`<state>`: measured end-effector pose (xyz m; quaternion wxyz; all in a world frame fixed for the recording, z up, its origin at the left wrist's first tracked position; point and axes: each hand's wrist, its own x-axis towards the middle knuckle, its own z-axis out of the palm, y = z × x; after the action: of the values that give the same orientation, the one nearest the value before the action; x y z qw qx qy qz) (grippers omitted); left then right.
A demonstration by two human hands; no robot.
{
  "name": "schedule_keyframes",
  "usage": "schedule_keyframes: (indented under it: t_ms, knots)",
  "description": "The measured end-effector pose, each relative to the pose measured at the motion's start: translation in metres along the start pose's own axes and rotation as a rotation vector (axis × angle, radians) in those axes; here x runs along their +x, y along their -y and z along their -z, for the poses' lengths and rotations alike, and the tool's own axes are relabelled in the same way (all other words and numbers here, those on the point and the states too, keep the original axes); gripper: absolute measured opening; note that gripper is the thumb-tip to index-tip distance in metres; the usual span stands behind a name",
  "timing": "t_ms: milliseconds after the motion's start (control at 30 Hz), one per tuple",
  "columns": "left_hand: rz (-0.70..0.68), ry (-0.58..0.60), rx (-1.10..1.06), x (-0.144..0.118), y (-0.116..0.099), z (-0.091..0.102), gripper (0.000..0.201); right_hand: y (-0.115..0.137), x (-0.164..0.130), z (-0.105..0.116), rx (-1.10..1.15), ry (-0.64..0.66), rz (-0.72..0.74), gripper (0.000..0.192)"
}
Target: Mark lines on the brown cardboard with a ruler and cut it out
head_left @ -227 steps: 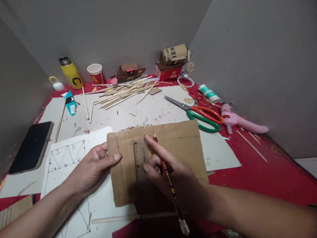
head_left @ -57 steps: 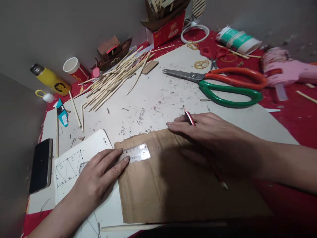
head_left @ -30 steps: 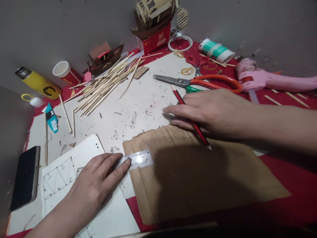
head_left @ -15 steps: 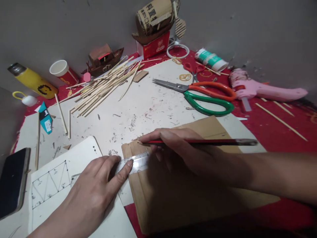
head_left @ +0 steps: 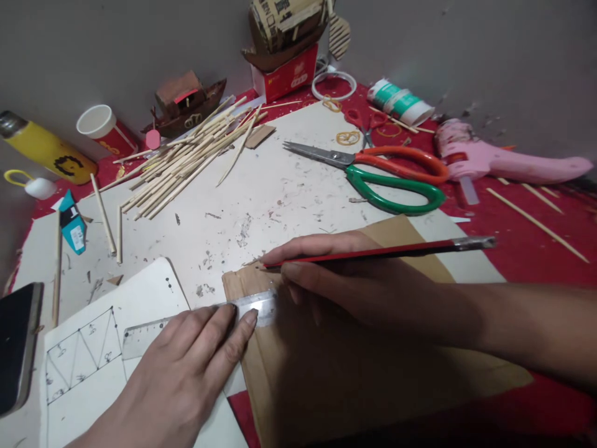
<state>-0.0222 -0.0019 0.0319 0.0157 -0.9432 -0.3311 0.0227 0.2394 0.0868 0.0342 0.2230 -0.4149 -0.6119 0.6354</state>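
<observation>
Cardboard (head_left: pixel 354 373) now lies turned; left hand (head_left: pixel 186 367) presses flat on the ruler (head_left: pixel 254 306), right hand (head_left: pixel 354 280) pinches the pencil (head_left: pixel 373 252), tip seemingly touching cardboard.

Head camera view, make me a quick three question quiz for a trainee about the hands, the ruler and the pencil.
1. True or false: the left hand presses the ruler flat.
2. What does the right hand hold?
3. The pencil tip is over: A the cardboard edge, B the scissors, C the phone?

Key
1. True
2. The pencil
3. A
</observation>
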Motion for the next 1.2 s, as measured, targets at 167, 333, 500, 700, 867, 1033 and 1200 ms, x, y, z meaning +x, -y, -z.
schedule_keyframes:
  t_ms: [167,333,500,700,867,1033,1200]
  knots:
    - [-0.047,-0.019,-0.051,0.004,-0.005,-0.001,0.054,-0.001,0.0,-0.001,-0.009,-0.004,0.012,0.021]
    - [-0.028,-0.064,0.051,0.009,-0.012,0.002,0.05,-0.001,-0.001,-0.001,0.055,-0.019,0.041,0.01]
    - [-0.079,-0.064,0.079,0.01,-0.014,0.002,0.077,0.0,-0.001,-0.001,0.055,-0.009,0.025,0.01]
    - [-0.111,-0.06,0.084,0.013,-0.013,-0.001,0.074,-0.001,0.0,-0.002,0.02,-0.031,0.036,0.008]
    - [-0.119,-0.075,0.081,0.016,-0.011,0.0,0.075,0.001,0.001,-0.002,-0.011,-0.048,0.093,0.008]
    - [-0.11,-0.091,0.069,0.016,-0.011,0.001,0.072,0.0,0.0,-0.002,0.0,-0.03,0.075,0.007]
    - [-0.096,-0.11,0.061,0.01,-0.013,-0.004,0.07,-0.003,-0.001,-0.002,0.021,-0.014,0.075,0.008]
